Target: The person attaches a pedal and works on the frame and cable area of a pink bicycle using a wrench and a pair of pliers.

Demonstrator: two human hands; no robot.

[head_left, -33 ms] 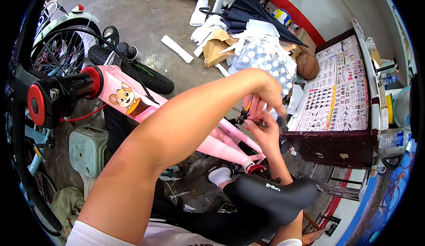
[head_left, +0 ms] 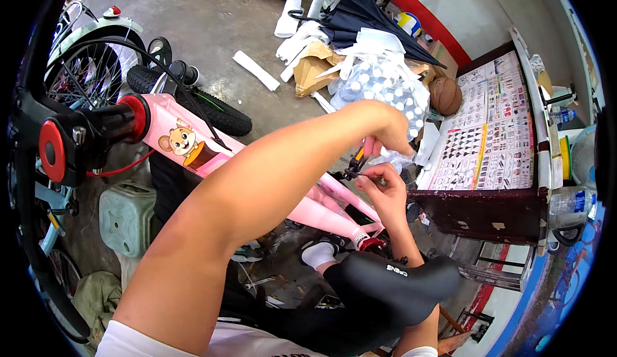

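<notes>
My left hand (head_left: 393,132) reaches across the pink bicycle frame (head_left: 321,214) with its fingers curled, partly hidden behind the wrist. They close on a small black-and-orange piece (head_left: 357,158), whose exact kind is unclear. Just below, my right hand (head_left: 385,193) comes up past the black saddle (head_left: 385,286). Its thumb and forefinger pinch a small dark part (head_left: 351,172) touching or close beside that piece, over the rear of the frame. At left stand the frame's black handlebar stem and red-ringed head tube (head_left: 134,119).
A loose tyre (head_left: 222,114) and a pale green plastic stool (head_left: 127,219) lie beyond the frame. Bagged goods (head_left: 379,80), cardboard (head_left: 315,68) and a basketball (head_left: 446,95) are heaped at the back. A dark-sided cabinet (head_left: 475,212) stands at right. Another bicycle wheel (head_left: 87,77) is at far left.
My left fingers have shifted slightly up and back, so more of the black-and-orange piece shows. My right hand stays in nearly the same place, still pinching.
</notes>
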